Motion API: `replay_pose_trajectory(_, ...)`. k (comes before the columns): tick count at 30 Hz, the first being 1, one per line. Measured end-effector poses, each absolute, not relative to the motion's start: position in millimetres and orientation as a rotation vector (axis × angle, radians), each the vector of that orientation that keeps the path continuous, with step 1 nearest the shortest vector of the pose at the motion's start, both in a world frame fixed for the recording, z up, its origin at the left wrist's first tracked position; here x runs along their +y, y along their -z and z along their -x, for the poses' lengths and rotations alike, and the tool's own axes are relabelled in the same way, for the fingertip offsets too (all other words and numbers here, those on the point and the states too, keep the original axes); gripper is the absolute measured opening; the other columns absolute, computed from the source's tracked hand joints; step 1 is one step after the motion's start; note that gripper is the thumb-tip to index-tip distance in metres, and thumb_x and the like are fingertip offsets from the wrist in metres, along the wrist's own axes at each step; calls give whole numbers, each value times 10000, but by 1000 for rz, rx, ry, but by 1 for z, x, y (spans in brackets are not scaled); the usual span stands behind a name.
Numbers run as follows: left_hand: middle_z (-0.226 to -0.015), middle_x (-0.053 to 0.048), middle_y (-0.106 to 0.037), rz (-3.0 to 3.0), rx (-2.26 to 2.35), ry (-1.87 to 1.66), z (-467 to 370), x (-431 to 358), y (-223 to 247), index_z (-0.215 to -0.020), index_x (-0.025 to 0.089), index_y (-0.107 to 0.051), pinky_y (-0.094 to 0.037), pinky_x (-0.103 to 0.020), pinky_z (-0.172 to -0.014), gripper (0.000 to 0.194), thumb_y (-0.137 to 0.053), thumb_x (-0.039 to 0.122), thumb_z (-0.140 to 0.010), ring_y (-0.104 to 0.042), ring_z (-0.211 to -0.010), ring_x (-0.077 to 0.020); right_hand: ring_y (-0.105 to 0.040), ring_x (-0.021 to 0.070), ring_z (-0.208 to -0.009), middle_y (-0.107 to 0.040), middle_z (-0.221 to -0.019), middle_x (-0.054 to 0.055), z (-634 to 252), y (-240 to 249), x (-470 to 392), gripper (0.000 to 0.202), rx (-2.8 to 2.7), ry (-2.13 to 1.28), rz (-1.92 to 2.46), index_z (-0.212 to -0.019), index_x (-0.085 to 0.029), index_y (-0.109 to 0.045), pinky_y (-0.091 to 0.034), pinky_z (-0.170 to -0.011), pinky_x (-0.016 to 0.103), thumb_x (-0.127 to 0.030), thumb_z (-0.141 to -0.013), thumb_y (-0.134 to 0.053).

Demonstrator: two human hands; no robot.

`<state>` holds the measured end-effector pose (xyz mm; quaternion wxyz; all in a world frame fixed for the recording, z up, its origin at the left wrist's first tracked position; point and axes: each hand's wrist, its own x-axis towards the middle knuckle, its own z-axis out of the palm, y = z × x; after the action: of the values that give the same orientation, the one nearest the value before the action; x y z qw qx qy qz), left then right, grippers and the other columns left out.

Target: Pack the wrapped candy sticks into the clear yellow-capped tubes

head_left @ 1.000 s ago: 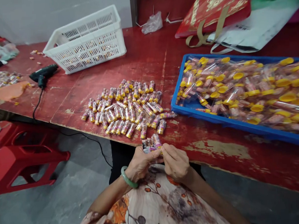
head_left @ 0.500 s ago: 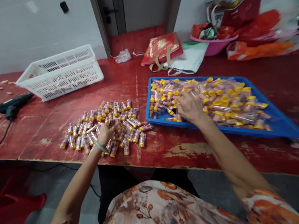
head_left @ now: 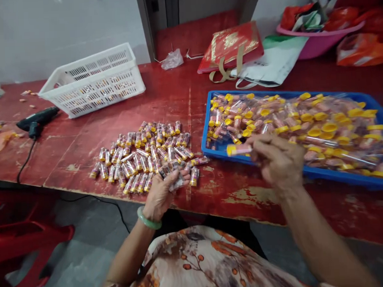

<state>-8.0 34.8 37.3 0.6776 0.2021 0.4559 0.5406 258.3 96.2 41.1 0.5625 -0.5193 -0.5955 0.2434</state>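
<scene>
My right hand pinches a small clear tube with a yellow cap and pink contents, slightly blurred, over the near edge of the blue tray. More yellow-capped tubes are heaped in that tray. Across the fingers of my left hand lie several small printed plastic sleeves, clear with dark markings, held by the thumb. A green bangle is on the left wrist. Just beyond this hand, many small wrapped tubes with yellow ends lie in a flat group on the red table.
A white slotted basket stands at the back left. Near it lies a black heat gun with its cord. Behind the tray are a red bag, a white bag and a pink basin. A red stool is at lower left.
My right hand has come out of the tray toward me with a yellow-capped tube. My left hand has lifted from the wrapped tubes, turned up, with sleeves in it. The view has shifted left.
</scene>
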Motion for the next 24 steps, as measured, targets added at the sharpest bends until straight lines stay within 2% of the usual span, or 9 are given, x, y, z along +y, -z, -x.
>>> replay_pose_trajectory(2,-793,-75,-728,-452,1021,-1223,-4,28,-33,-844,104,-678,-578,-291,-676,328,-854,257,-614,-697,-695,-186,-578,142,-592,-644,-701,67,-230,-37,59,234,-1190,-1072,1045,-642,-162,-618,-376,-460,256,-298,-824,-561)
replay_pose_trajectory(3,-787,-59,-726,-453,1029,-1229,-9,26,-31,-845,114,-678,-573,-281,-659,340,-864,254,-597,-690,-679,-174,-552,127,-529,-625,-646,50,-215,-34,45,266,-1179,-1171,1043,-603,-162,-601,-365,-429,246,-308,-822,-562)
replay_pose_trajectory(5,-795,-43,-724,-451,1053,-1231,-16,23,-28,-856,127,-682,-561,-272,-656,368,-877,242,-566,-680,-675,-159,-534,111,-476,-601,-583,16,-192,-25,25,246,-1156,-1317,1096,-647,-164,-611,-376,-413,224,-342,-815,-597)
replay_pose_trajectory(9,-816,-46,-728,-437,1058,-1225,-27,19,-23,-841,131,-695,-541,-285,-724,375,-887,227,-533,-678,-717,-159,-624,148,-497,-652,-573,-12,-171,-13,14,240,-1206,-1402,1213,-834,-179,-617,-480,-478,235,-368,-724,-717)
replay_pose_trajectory(13,-795,-50,-726,-447,1033,-1170,-34,16,-18,-815,122,-707,-535,-305,-747,326,-876,223,-555,-674,-703,-166,-659,164,-502,-676,-534,0,-171,-14,20,111,-1290,-1379,1290,-679,-188,-614,-513,-528,242,-271,-750,-630)
replay_pose_trajectory(16,-823,-67,-732,-454,1011,-1130,-36,17,-15,-845,112,-718,-534,-311,-758,298,-850,232,-607,-681,-730,-178,-638,148,-466,-651,-485,-19,-175,-18,30,132,-1354,-1374,1336,-590,-190,-610,-502,-525,228,-187,-717,-574)
replay_pose_trajectory(18,-862,-74,-739,-426,1015,-1131,-36,18,-14,-878,116,-723,-537,-318,-782,299,-837,240,-630,-692,-771,-192,-635,147,-479,-655,-490,-14,-181,-17,35,140,-1394,-1395,1320,-585,-186,-612,-508,-547,234,-190,-722,-585)
replay_pose_trajectory(20,-913,-75,-745,-379,1041,-1152,-36,21,-16,-914,129,-722,-543,-342,-812,340,-845,235,-615,-701,-815,-211,-629,143,-508,-667,-526,-7,-190,-15,35,134,-1389,-1381,1293,-634,-178,-640,-504,-550,236,-239,-752,-622)
replay_pose_trajectory(24,-938,-66,-749,-286,1081,-1210,-37,28,-20,-927,145,-714,-559,-355,-806,375,-858,214,-588,-708,-808,-213,-498,88,-438,-577,-543,-34,-211,-6,20,177,-1258,-1400,1200,-876,-172,-686,-390,-409,199,-334,-826,-635)
